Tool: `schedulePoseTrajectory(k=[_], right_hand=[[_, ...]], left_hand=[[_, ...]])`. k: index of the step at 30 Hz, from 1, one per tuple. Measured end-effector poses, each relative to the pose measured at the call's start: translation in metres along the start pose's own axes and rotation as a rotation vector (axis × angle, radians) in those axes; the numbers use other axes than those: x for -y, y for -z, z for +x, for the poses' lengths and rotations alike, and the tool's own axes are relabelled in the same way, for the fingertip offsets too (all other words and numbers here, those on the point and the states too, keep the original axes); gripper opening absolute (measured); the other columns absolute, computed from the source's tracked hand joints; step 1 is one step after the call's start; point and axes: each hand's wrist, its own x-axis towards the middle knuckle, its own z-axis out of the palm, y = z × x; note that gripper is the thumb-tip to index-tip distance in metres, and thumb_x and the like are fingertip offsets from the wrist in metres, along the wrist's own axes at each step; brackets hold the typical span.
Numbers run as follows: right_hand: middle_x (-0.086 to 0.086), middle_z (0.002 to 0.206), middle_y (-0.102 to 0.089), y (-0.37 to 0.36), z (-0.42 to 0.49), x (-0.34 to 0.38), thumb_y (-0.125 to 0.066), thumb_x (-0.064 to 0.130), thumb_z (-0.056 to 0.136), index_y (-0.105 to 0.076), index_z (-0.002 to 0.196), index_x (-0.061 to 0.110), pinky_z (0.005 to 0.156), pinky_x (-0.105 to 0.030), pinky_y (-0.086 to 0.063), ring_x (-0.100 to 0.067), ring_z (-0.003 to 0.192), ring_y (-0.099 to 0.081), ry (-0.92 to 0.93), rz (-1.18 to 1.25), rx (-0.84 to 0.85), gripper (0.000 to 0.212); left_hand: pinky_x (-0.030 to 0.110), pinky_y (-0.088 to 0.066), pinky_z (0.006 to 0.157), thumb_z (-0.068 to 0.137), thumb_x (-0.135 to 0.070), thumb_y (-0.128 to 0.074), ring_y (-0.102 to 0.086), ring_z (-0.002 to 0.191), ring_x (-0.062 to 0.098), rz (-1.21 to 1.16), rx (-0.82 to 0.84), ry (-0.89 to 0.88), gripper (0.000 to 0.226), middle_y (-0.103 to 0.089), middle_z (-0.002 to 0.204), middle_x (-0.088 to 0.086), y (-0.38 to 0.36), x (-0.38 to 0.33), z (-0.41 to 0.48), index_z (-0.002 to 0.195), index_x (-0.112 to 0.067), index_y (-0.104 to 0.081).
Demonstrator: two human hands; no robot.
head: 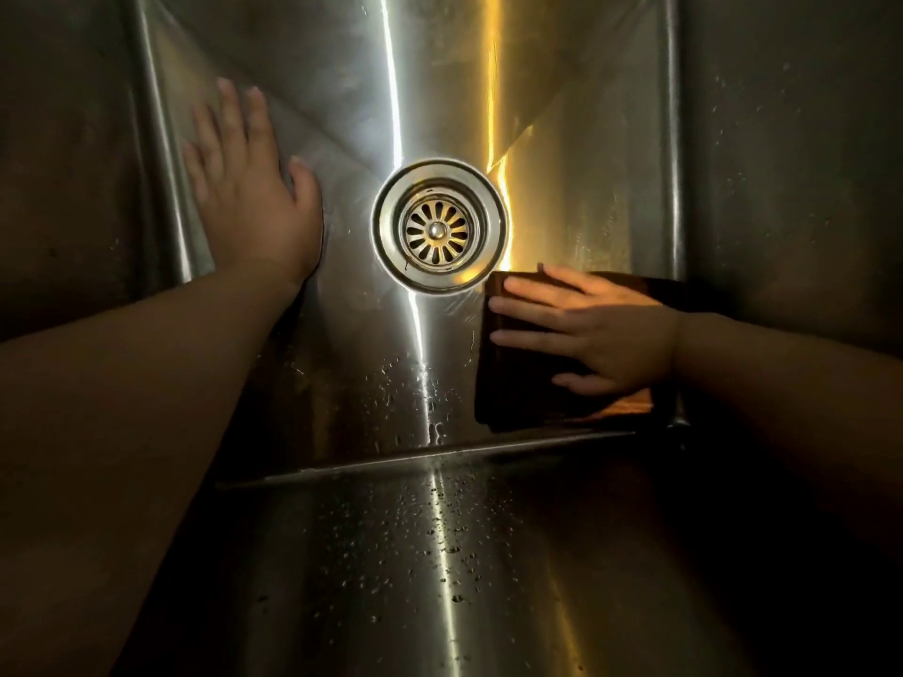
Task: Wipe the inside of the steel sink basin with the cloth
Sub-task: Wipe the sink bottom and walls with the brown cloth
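- Presses cloth (527, 398) flat on sink (342, 554) floor, right beside drain (438, 230), with straight right hand (606, 329).
- Leans left hand (244, 188), fingers spread, on bare steel.
- Push down hard; slide slowly over drops (415, 383).

Brushed silver-grey steel sink (342, 554) streaked with yellow glare; the cloth (527, 383) looks dark brown, perhaps reddish; chrome drain strainer (436, 232) with radial slots.

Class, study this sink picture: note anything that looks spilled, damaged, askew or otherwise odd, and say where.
Nothing is damaged or askew. Water droplets speckle the near side of the sink basin, expected mid-wipe. The drain strainer sits level, and the cloth lies flat under the right hand.
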Motion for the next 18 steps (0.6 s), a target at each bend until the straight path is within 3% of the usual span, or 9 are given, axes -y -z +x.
schedulePoseTrajectory(k=[5,11,18], right_hand=[[-0.010,0.160,-0.001,0.004,0.009,-0.001,-0.034,0.055,0.091,-0.005,0.154,0.023,0.117,-0.055,-0.005,-0.031,0.147,0.001,-0.165,-0.038,0.010,0.076],[-0.011,0.159,-0.005,-0.015,-0.002,0.034,-0.033,0.056,0.093,-0.010,0.152,0.017,0.117,-0.052,0.003,-0.030,0.148,0.000,0.027,-0.061,-0.017,0.075],[-0.009,0.159,-0.010,-0.009,-0.006,0.015,-0.037,0.047,0.093,-0.014,0.152,0.020,0.118,-0.051,-0.001,-0.028,0.148,-0.004,0.119,-0.029,0.001,0.069]], left_hand=[[0.042,-0.001,0.117,0.093,-0.031,-0.028,-0.006,0.146,0.030,0.019,-0.005,-0.006,0.062,-0.012,0.159,0.009,0.000,0.000,0.000,0.152,-0.014,-0.017],[0.043,-0.002,0.117,0.092,-0.032,-0.027,-0.006,0.146,0.029,0.012,-0.002,-0.003,0.063,-0.011,0.159,0.008,-0.001,0.002,0.000,0.152,-0.015,-0.016],[0.043,-0.002,0.117,0.091,-0.034,-0.026,-0.006,0.146,0.029,-0.014,-0.015,-0.003,0.064,-0.012,0.159,0.007,-0.004,0.005,0.001,0.151,-0.016,-0.018]])
